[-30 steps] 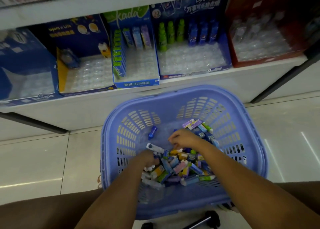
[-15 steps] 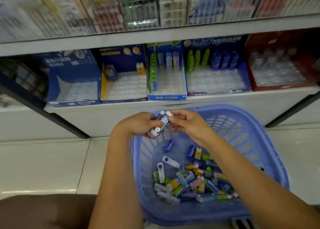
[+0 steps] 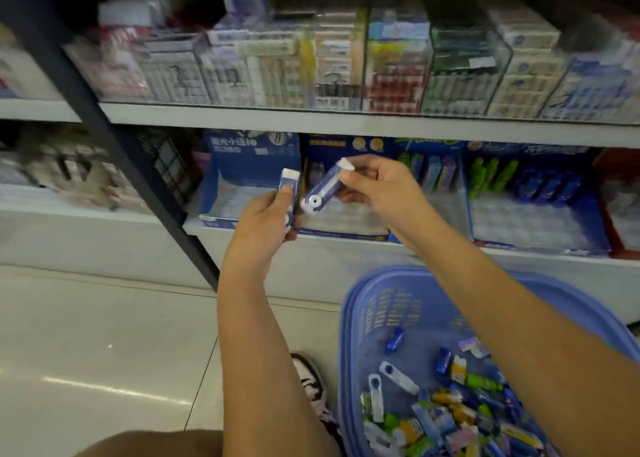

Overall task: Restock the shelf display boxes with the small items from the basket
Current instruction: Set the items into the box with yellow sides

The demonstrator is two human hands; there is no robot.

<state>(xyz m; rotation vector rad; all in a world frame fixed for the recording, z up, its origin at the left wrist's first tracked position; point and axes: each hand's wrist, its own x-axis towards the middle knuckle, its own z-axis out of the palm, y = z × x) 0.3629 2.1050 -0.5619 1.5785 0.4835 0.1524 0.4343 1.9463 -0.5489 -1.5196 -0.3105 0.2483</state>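
Observation:
My left hand (image 3: 265, 224) grips a blue and white eraser (image 3: 290, 188) upright. My right hand (image 3: 379, 185) pinches a second blue and white eraser (image 3: 323, 190), tilted, its round white end pointing down left. Both hands are raised in front of the low shelf, before a blue display box (image 3: 242, 166) with a clear tray and a neighbouring blue and yellow box (image 3: 346, 230). The blue plastic basket (image 3: 360, 318) sits on the floor at lower right, holding several small colourful erasers (image 3: 446, 418).
A dark slanted shelf post (image 3: 114, 134) runs down the left. More display boxes (image 3: 526, 183) with green and blue items line the low shelf to the right. The upper shelf (image 3: 346, 121) carries packed stationery. A shoe (image 3: 310, 377) stands beside the basket on the tiled floor.
Both hands came up out of the basket, each with an eraser, and have risen to the low shelf boxes. The view has swung up and left.

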